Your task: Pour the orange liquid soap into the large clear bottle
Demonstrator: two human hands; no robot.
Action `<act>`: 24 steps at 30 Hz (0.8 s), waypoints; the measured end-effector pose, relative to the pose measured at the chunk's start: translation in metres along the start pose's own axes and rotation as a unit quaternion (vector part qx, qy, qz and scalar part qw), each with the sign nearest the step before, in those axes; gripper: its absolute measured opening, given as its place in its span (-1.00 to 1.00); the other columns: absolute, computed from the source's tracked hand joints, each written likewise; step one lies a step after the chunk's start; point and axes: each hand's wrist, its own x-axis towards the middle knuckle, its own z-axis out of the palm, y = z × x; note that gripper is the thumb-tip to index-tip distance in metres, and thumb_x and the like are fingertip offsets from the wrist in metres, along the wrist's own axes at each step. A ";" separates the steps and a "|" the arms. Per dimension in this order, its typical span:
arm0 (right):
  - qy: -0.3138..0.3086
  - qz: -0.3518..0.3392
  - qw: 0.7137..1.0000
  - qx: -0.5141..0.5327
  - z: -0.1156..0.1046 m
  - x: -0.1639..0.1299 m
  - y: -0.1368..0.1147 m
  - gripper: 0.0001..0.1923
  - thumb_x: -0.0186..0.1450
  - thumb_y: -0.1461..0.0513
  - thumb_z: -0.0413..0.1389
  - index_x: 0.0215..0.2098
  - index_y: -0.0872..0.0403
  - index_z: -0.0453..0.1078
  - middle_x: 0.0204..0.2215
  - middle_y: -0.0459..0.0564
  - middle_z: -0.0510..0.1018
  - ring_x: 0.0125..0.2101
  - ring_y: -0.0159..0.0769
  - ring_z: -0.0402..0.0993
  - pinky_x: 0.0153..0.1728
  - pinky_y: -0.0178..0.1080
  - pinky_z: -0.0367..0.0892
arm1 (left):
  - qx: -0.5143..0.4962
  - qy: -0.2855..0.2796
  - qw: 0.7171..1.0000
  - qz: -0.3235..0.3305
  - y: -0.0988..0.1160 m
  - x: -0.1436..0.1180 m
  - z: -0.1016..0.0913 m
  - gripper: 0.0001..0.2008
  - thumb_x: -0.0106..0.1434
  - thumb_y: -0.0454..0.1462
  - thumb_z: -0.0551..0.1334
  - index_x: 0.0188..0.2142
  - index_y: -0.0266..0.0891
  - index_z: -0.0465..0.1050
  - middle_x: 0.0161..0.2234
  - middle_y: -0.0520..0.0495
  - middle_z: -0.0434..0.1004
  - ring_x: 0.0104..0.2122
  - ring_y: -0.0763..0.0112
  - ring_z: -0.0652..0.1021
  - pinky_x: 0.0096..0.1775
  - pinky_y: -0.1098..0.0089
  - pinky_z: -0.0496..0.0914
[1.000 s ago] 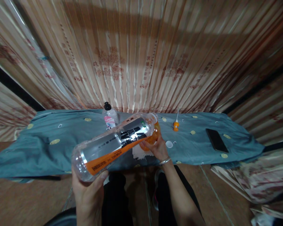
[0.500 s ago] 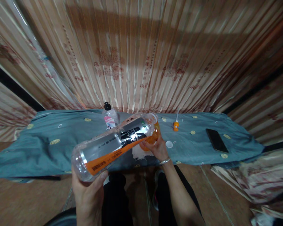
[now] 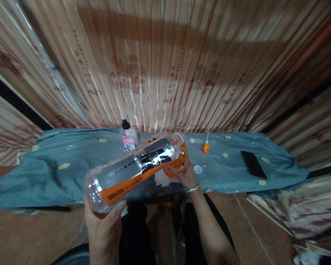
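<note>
- Two hands hold one clear plastic bottle with an orange-and-black label [image 3: 135,169], tilted, neck toward 2 o'clock above the blue-grey cloth [image 3: 71,173].
- Left hand [image 3: 103,224] grips its base.
- Right hand [image 3: 183,175] clasps an orange container [image 3: 179,160] at the bottle's mouth.

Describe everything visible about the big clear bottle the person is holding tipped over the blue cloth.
The large clear plastic bottle is see-through, with a silvery label bearing black characters and an orange strip along its lower edge. It looks nearly empty. It is tilted, base toward the camera and neck pointing away and up-right. The left hand cups its ribbed base from below; the right hand is at the neck end, by an orange object pressed against the mouth. It hangs above the blue cloth, not touching it.
</note>
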 end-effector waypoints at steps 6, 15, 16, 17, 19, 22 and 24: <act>0.010 0.000 1.000 -0.017 0.000 0.000 0.001 -0.22 0.06 -0.01 0.37 0.16 0.10 0.29 -0.14 0.12 0.68 -0.18 -0.01 0.66 -0.15 -0.05 0.55 | -0.005 -0.003 1.000 0.004 -0.001 0.001 -0.002 -0.20 -0.33 -0.27 0.65 -0.01 -0.16 0.54 -0.22 0.00 0.63 -0.19 0.28 0.61 -0.12 0.39 0.50; 0.012 -0.010 1.000 -0.009 0.001 0.000 0.003 -0.24 0.07 0.00 0.37 0.16 0.09 0.30 -0.12 0.12 0.68 -0.16 -0.01 0.67 -0.13 -0.05 0.56 | 0.003 0.001 1.000 0.002 -0.005 0.003 -0.006 -0.18 -0.32 -0.26 0.65 0.02 -0.13 0.54 -0.12 -0.05 0.64 -0.13 0.22 0.62 -0.08 0.35 0.52; 0.012 -0.011 1.000 -0.009 0.001 0.000 0.003 -0.23 0.07 0.01 0.37 0.16 0.09 0.30 -0.10 0.13 0.68 -0.15 0.00 0.67 -0.12 -0.04 0.56 | 0.001 0.003 1.000 0.000 -0.005 0.003 -0.006 -0.17 -0.33 -0.26 0.65 0.02 -0.14 0.54 -0.13 -0.05 0.64 -0.15 0.25 0.62 -0.09 0.37 0.52; 0.014 -0.012 1.000 -0.010 0.001 0.000 0.003 -0.23 0.07 0.01 0.37 0.16 0.10 0.30 -0.10 0.14 0.68 -0.14 0.00 0.66 -0.11 -0.04 0.56 | -0.002 0.007 1.000 -0.003 -0.006 0.003 -0.007 -0.16 -0.35 -0.27 0.65 0.01 -0.16 0.54 -0.14 -0.04 0.64 -0.17 0.27 0.62 -0.09 0.39 0.52; 0.017 -0.011 1.000 -0.014 0.002 0.000 0.003 -0.22 0.07 0.01 0.36 0.17 0.10 0.29 -0.10 0.15 0.68 -0.13 0.01 0.66 -0.11 -0.04 0.56 | -0.006 0.011 1.000 -0.005 -0.006 0.003 -0.007 -0.14 -0.38 -0.26 0.66 0.01 -0.18 0.54 -0.15 -0.04 0.64 -0.20 0.29 0.62 -0.10 0.39 0.53; 0.017 -0.015 1.000 -0.018 0.002 0.000 0.003 -0.21 0.07 0.00 0.37 0.18 0.11 0.29 -0.10 0.15 0.68 -0.14 0.01 0.67 -0.12 -0.04 0.56 | -0.008 0.010 1.000 -0.001 -0.005 0.003 -0.006 -0.16 -0.37 -0.26 0.66 0.00 -0.17 0.54 -0.14 -0.04 0.64 -0.19 0.30 0.62 -0.09 0.40 0.52; 0.017 -0.016 1.000 -0.019 0.002 0.000 0.004 -0.22 0.07 0.01 0.37 0.17 0.12 0.30 -0.11 0.15 0.68 -0.15 0.01 0.67 -0.12 -0.04 0.56 | -0.008 0.007 1.000 0.005 -0.004 0.003 -0.005 -0.20 -0.35 -0.27 0.66 -0.02 -0.16 0.55 -0.16 -0.02 0.64 -0.19 0.31 0.61 -0.11 0.42 0.52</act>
